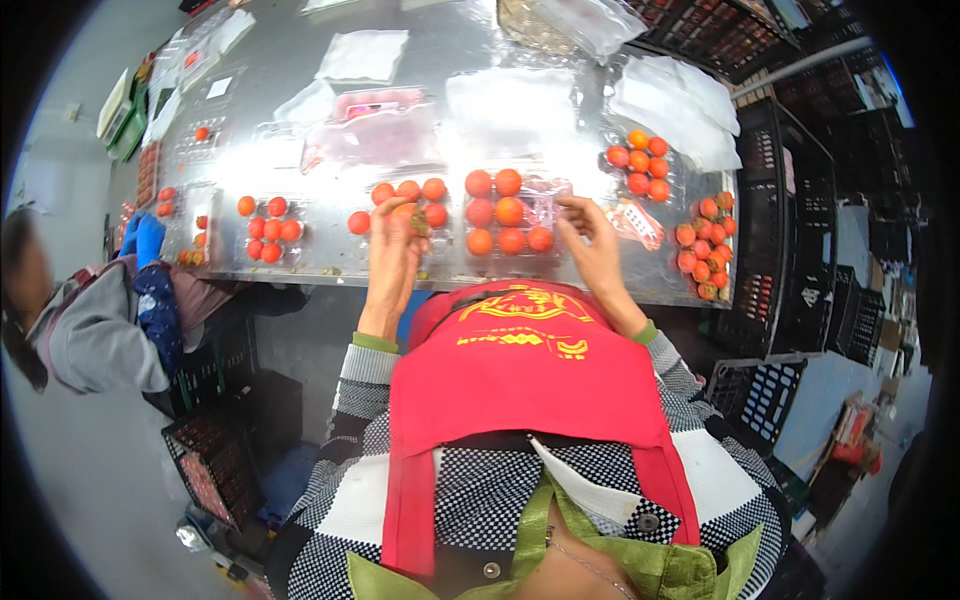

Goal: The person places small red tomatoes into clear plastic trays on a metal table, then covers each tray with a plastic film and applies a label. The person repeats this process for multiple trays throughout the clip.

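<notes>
My left hand (394, 251) holds a tomato with a green calyx (418, 223) between its thumb and fingers. That hand is over a group of loose tomatoes (408, 190) on the metal table. Before me lies a clear plastic punnet (559, 191) with red-orange tomatoes (509, 211) in rows; its upper right part shows bare plastic. At the punnet's right edge is my right hand (592, 244), thumb and fingers apart, with nothing visible between them. Whether its fingertips touch the rim, I cannot tell.
More tomatoes sit in groups at left (274, 229), upper right (638, 161) and right (705, 247). White pads (675, 112) and clear packaging (375, 135) lie farther back. Black crates (757, 217) flank the table's right end. A person in blue gloves (146, 238) works at left.
</notes>
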A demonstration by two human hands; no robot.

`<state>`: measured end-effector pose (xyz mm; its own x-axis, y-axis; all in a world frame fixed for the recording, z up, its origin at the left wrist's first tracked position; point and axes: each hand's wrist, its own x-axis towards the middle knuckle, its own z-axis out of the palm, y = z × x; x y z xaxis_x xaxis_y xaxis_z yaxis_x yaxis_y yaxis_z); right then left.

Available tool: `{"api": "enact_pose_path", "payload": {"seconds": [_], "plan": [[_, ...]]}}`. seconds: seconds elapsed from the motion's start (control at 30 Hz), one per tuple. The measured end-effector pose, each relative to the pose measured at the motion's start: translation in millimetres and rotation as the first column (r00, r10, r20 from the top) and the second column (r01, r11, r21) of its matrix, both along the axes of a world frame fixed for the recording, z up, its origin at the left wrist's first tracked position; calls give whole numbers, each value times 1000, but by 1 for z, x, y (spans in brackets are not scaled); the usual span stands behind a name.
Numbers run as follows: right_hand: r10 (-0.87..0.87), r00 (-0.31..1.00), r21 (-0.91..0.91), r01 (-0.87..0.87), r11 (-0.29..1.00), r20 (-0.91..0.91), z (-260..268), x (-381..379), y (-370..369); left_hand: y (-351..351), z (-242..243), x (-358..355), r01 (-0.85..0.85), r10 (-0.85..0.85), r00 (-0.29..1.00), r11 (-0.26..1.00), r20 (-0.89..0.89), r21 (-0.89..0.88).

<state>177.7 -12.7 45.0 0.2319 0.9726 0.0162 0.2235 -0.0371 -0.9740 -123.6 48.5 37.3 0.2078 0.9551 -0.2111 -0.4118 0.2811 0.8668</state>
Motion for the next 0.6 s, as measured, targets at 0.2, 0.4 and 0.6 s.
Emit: {"api": "enact_pose_path", "payload": {"seconds": [0.2, 0.4, 0.6], "plan": [[169, 985, -59, -170, 984, -14, 24, -17, -4, -15, 21, 76, 448, -264, 785, 866, -561, 220], [374, 919, -224, -342, 913, 121, 46, -32, -2, -27, 21, 81, 530, -156, 647, 796, -746, 293], [461, 824, -167, -430, 887, 330, 49, -51, 6, -32, 10, 71, 520, -125, 592, 814, -796, 259]]}}
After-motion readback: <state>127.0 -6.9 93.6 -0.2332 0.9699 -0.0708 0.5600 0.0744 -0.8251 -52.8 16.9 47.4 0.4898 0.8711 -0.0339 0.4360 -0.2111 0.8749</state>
